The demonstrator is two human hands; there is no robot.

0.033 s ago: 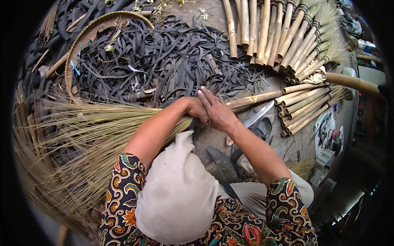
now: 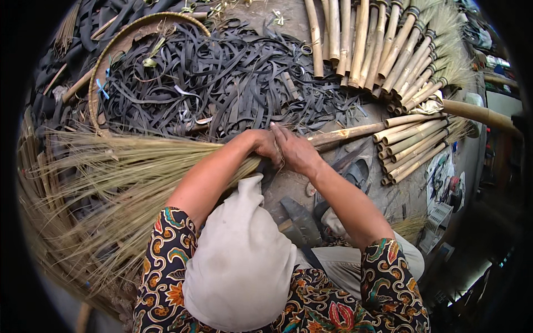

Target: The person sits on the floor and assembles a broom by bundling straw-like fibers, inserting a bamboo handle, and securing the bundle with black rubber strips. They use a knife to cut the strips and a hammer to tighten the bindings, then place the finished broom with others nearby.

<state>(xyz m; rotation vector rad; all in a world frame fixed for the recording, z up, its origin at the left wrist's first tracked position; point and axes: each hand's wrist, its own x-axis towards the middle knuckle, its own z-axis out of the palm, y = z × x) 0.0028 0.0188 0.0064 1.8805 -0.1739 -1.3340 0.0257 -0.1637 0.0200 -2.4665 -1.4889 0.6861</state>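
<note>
Right now both hands meet at the neck of a broom: the left hand [image 2: 264, 145] is wrapped shut around the gathered end of a fan of pale straw bristles [image 2: 116, 183], and the right hand [image 2: 297, 151] is pressed closed over the same spot where the long tan bamboo handle [image 2: 347, 133] runs off to the right. The bristles spread leftward across the ground. To my eye the risk is the bundle loosening: if either grip slackens, the stalks could splay or slide off the handle end. Both forearms angle in from below, wrists bent inward, knuckles up, fingers touching. Behind lies a heap of flat black rubber strips [image 2: 211, 83], a round woven tray rim [image 2: 119, 41], and 2 groups of finished bamboo-handled brooms [image 2: 400, 50].
</note>
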